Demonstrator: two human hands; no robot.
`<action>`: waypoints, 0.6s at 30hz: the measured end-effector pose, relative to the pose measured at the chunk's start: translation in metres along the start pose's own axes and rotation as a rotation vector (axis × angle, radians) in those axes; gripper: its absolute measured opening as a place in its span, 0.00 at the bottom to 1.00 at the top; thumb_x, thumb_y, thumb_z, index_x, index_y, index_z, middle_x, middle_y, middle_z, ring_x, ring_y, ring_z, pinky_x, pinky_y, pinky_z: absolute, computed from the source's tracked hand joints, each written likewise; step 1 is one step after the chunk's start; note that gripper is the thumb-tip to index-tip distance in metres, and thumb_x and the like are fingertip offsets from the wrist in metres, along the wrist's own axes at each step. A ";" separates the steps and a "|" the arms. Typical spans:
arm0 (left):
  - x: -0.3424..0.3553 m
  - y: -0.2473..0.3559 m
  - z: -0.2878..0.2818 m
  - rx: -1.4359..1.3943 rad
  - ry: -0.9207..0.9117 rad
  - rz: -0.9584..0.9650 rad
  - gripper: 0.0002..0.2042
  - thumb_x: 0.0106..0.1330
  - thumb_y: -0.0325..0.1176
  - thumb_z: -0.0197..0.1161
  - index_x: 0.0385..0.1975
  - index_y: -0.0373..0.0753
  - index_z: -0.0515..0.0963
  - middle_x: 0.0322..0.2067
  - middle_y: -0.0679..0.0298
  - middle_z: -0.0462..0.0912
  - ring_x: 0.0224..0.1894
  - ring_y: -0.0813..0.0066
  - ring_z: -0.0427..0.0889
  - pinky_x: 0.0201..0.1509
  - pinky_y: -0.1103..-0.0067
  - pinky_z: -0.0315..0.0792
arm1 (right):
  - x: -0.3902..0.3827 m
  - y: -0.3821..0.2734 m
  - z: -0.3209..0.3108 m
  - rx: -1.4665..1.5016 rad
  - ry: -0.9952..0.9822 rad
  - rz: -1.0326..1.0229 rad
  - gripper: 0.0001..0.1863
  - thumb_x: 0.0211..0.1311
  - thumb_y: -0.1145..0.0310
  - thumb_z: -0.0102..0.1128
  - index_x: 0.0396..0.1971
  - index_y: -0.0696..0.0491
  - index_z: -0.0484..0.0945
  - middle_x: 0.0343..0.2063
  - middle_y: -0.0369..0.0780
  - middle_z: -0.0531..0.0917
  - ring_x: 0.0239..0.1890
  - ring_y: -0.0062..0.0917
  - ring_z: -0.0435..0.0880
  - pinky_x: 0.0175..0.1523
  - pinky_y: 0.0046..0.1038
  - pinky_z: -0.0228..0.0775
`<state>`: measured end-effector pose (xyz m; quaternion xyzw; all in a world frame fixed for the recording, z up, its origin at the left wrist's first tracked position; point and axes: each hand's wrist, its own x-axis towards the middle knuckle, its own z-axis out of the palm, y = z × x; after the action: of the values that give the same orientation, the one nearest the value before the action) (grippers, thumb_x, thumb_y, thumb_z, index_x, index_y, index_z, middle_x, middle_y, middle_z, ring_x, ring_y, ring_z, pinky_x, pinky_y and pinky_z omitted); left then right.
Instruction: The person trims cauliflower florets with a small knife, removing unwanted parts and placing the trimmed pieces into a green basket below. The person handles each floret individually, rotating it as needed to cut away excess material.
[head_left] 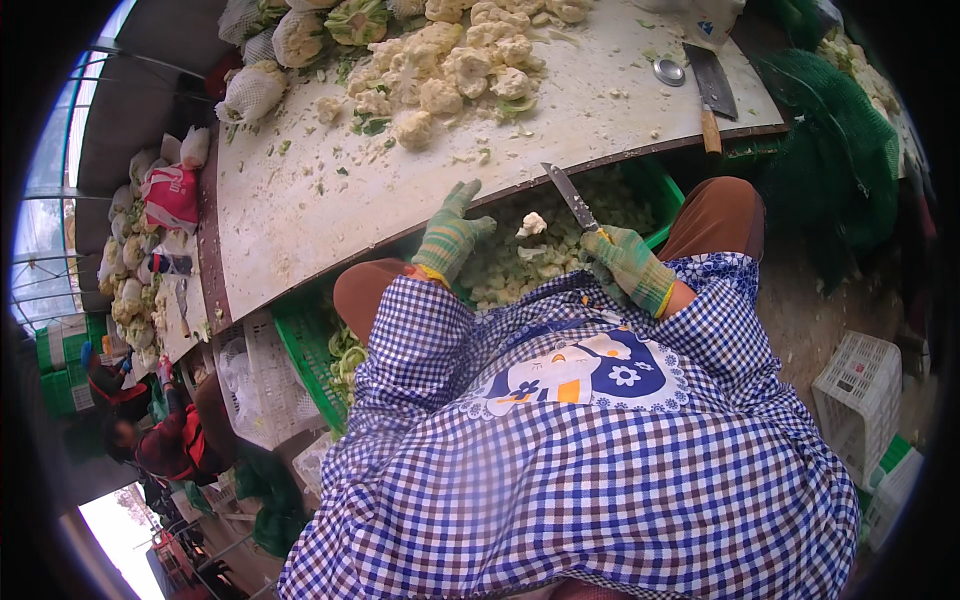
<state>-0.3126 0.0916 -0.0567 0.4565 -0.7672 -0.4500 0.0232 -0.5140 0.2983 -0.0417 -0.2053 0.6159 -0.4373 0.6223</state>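
My left hand, in a striped green and yellow glove, is open, thumb and fingers apart, beside the table's near edge. My right hand, gloved alike, is closed around the handle of a knife; its blade points up and left toward the table edge, with pale bits stuck on it. Between the two hands a small cauliflower floret shows above a green crate between my knees, touching neither hand. Cut cauliflower pieces lie in that crate. Whether the floret is in the air or resting on the pieces, I cannot tell.
A white table carries a heap of cauliflower, netted heads, a cleaver and a round metal lid-like thing. Green netting hangs at right. White crates stand lower right. Other people work at far left.
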 end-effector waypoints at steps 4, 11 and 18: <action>0.062 -0.018 -0.045 0.200 0.428 -0.075 0.36 0.52 0.35 0.70 0.64 0.41 0.64 0.68 0.53 0.56 0.70 0.58 0.56 0.71 0.72 0.53 | 0.001 -0.005 0.002 -0.060 0.007 -0.066 0.17 0.67 0.53 0.54 0.31 0.53 0.72 0.14 0.30 0.70 0.11 0.12 0.64 0.12 0.16 0.56; 0.170 -0.049 -0.094 0.246 0.315 0.052 0.27 0.56 0.33 0.66 0.58 0.38 0.71 0.52 0.55 0.76 0.47 0.66 0.76 0.49 0.74 0.71 | 0.005 -0.004 0.004 -0.010 0.077 0.004 0.11 0.66 0.62 0.57 0.32 0.54 0.74 0.17 0.30 0.70 0.17 0.12 0.67 0.20 0.18 0.58; 0.135 -0.036 -0.111 -0.957 0.274 0.010 0.15 0.61 0.30 0.63 0.47 0.35 0.76 0.37 0.59 0.81 0.36 0.65 0.79 0.42 0.70 0.76 | 0.010 -0.007 0.014 -0.115 0.123 -0.071 0.12 0.64 0.62 0.59 0.35 0.57 0.75 0.20 0.32 0.73 0.21 0.15 0.69 0.25 0.21 0.62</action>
<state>-0.3173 -0.0859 -0.0670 0.4459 -0.4667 -0.6874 0.3329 -0.5042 0.2824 -0.0399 -0.2352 0.6694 -0.4347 0.5546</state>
